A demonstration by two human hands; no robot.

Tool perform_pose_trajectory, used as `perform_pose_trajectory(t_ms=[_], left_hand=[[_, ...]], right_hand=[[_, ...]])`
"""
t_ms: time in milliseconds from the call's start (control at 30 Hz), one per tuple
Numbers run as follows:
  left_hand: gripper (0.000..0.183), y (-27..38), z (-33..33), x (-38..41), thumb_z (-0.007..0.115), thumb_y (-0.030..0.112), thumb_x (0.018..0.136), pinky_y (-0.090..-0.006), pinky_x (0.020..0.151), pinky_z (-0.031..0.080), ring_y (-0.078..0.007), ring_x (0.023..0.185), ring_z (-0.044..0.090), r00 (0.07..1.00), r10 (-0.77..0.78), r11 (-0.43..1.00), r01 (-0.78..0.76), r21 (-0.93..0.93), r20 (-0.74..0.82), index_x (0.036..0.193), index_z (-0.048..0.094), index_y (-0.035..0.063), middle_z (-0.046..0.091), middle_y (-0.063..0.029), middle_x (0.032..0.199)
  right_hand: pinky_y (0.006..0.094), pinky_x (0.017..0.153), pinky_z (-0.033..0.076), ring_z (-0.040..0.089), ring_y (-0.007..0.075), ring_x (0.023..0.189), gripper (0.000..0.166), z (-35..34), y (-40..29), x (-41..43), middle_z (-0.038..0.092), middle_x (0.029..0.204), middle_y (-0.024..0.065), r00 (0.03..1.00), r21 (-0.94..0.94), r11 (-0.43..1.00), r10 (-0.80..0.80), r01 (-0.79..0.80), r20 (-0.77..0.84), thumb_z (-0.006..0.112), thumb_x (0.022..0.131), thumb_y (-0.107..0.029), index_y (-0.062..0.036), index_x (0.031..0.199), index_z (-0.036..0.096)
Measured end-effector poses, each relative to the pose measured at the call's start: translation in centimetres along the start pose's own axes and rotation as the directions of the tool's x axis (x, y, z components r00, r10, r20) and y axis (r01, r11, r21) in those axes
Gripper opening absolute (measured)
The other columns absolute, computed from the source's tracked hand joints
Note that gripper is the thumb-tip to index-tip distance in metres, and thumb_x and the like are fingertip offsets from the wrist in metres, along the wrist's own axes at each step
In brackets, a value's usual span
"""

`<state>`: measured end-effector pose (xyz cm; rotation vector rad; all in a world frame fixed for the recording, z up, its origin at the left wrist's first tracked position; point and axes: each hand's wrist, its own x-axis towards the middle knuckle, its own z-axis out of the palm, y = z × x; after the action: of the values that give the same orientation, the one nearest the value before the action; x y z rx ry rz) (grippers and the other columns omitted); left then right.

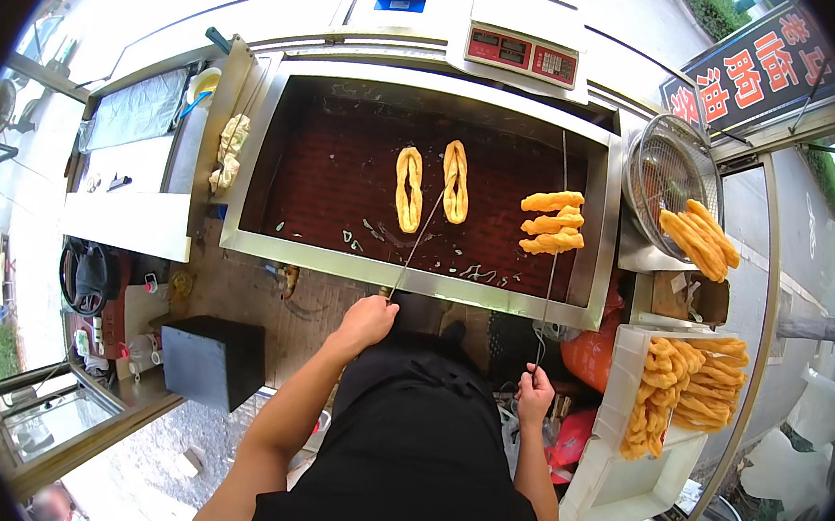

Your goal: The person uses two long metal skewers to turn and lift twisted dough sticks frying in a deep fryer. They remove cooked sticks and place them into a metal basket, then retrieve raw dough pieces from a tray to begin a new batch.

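My left hand (369,321) grips a thin metal rod (414,245) that reaches over the rim of a rectangular deep fryer (416,279). The rod's tip meets the right one of two dough loops in the dark oil. This right loop (461,203) and the left loop (401,184) are long, pale golden and narrowly split down the middle. Held in my right hand (536,394) is a second long metal rod (549,292). It runs up across the fryer's right side, where three golden fried dough sticks (553,224) lie stacked along it.
A wire strainer (681,146) and several fried sticks (700,239) stand right of the fryer. Below them, a white plastic crate (620,389) adjoins piled fried dough (665,390). A digital scale (522,50) sits beyond the far rim. To the left are a white board (127,221) and a dark box (212,361).
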<state>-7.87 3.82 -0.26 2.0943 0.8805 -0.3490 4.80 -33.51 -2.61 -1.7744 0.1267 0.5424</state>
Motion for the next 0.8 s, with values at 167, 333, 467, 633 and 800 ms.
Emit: perform_pose_trajectory(t_ms=[167,333,467,633,800], left_hand=[[0.035,2.2,-2.3,0.4,0.044,0.031,0.100,-0.0322,0.045,0.047,-0.0154,0.054,0.057,0.844,-0.054,0.551,0.471,-0.689,0.534,0.098,0.060,-0.0007,0.061,-0.0085,0.074],[0.035,-0.8,-3.9,-2.5,0.039,0.030,0.102,-0.0256,0.042,0.044,-0.0119,0.052,0.054,0.812,0.097,0.250,0.541,-0.803,0.576,0.111,0.057,0.0009,0.059,-0.0046,0.073],[0.031,-1.2,-5.1,-5.0,0.044,0.026,0.099,-0.0283,0.042,0.044,-0.0133,0.046,0.053,0.858,-0.196,0.617,0.485,-0.620,0.475,0.103,0.061,0.0001,0.059,-0.0056,0.066],[0.032,-0.3,-6.7,-8.1,0.052,0.024,0.088,-0.0331,0.045,0.046,-0.0192,0.048,0.059,0.926,-0.329,0.855,0.375,-0.358,0.185,0.081,0.063,-0.0047,0.062,-0.0111,0.063],[0.033,-2.6,-5.0,-7.6,0.049,0.026,0.092,-0.0326,0.047,0.047,-0.0173,0.053,0.059,0.874,-0.350,0.862,0.442,-0.250,0.337,0.089,0.063,-0.0036,0.062,-0.0099,0.067]], right_hand=[[0.0195,0.044,0.038,0.046,0.0035,0.049,0.023,-0.2,0.5,0.0,0.054,0.067,-0.0030,1.000,-0.004,1.000,-0.001,0.001,-0.007,0.059,0.090,-0.006,0.0000,0.113,0.062],[0.0199,0.042,0.038,0.045,0.0043,0.047,0.022,-0.2,0.4,-0.1,0.054,0.066,-0.0010,1.000,-0.003,1.000,0.009,-0.009,-0.021,0.058,0.091,-0.004,0.0003,0.112,0.062],[0.0202,0.041,0.037,0.044,0.0041,0.046,0.022,-0.1,0.4,0.1,0.054,0.066,-0.0014,0.999,-0.007,1.000,0.025,-0.026,-0.023,0.058,0.091,-0.004,0.0002,0.113,0.061],[0.0197,0.040,0.037,0.044,0.0035,0.046,0.022,0.2,-0.4,0.3,0.054,0.066,-0.0020,1.000,-0.013,1.000,0.009,-0.009,-0.001,0.058,0.091,-0.005,-0.0004,0.113,0.062],[0.0194,0.041,0.036,0.044,0.0034,0.046,0.023,0.3,-0.5,0.8,0.054,0.067,-0.0023,1.000,-0.025,1.000,0.003,-0.003,0.006,0.058,0.091,-0.005,-0.0014,0.113,0.062]])
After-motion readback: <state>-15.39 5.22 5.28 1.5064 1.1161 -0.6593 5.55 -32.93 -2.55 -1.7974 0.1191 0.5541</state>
